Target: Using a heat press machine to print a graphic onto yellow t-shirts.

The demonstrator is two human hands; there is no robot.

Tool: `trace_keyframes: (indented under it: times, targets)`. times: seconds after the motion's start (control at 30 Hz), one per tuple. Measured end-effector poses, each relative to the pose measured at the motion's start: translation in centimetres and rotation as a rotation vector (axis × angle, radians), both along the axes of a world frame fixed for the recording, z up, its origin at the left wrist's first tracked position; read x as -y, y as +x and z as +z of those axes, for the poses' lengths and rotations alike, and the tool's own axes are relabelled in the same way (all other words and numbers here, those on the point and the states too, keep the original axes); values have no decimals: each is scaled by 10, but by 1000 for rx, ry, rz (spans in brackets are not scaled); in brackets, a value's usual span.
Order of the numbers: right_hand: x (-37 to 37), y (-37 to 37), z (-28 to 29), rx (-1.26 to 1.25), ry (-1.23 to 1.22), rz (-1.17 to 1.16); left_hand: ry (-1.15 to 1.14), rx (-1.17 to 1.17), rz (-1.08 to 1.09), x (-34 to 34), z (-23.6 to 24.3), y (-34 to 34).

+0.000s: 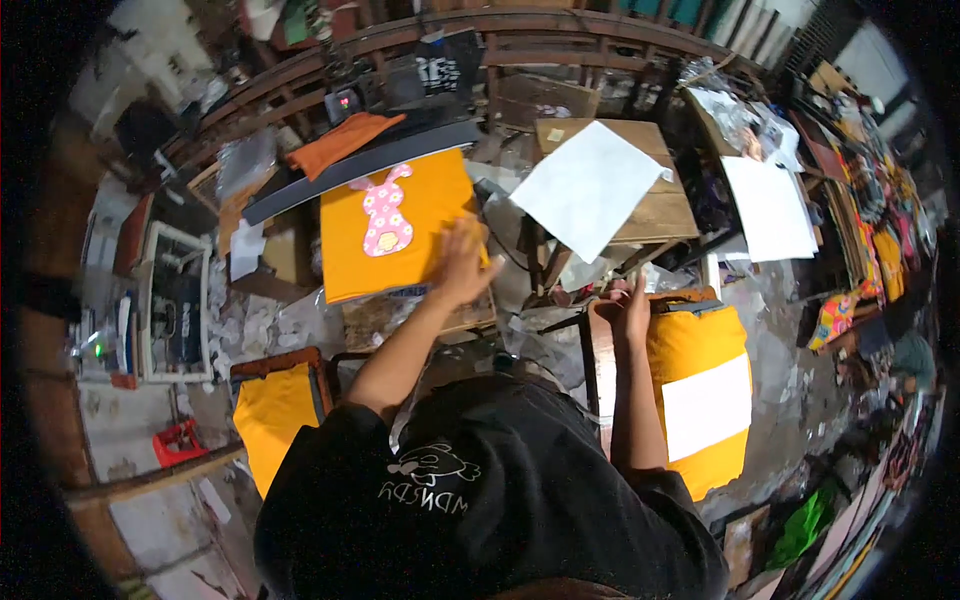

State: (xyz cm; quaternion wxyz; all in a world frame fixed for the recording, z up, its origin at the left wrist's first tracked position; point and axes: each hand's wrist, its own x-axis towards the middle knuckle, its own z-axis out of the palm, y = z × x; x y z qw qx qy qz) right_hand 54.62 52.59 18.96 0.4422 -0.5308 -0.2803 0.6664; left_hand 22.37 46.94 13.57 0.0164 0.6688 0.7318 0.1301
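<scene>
A yellow cloth panel point(345, 270) lies flat in front of me, with a pink flowered bunny cutout or print point(385, 215) on it. My left hand point(462, 262) is over the panel's right edge, fingers spread and slightly blurred, holding nothing. Whether it touches the cloth I cannot tell. My right hand point(630, 305) is raised beside a stack of yellow cloth point(700, 335), its fingers loosely apart and nothing visible in them. On that stack rests a white sheet point(707, 405). Another folded yellow cloth point(278, 415) sits to the left of me.
Behind the panel, a dark flat slab point(300, 195) carries an orange cloth point(345, 142). A large white sheet point(588, 188) covers part of a wooden table point(655, 215). More white sheets point(768, 208) lie to the right. Plastic scraps and a red plastic item point(180, 442) are on the floor.
</scene>
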Motion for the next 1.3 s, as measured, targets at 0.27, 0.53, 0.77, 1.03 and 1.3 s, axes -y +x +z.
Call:
trace_keyframes:
  times: [0.27, 0.53, 0.77, 1.03, 1.3]
  targets:
    - [-15, -47, 33, 49, -19, 210, -81, 252, -285, 26, -12, 39]
    - [7, -95, 13, -118, 177, 197, -49, 1703, 190, -23, 43, 51]
    - [53, -150, 16, -31, 126, 404, 103, 1689, 414, -22, 43, -19]
    - [62, -178, -27, -1, 378, 924, 526, 1747, 769, 40, -23, -186]
    - [83, -84, -130, 328, 362, 1031, 480, 1689, 1154, 79, -31, -188]
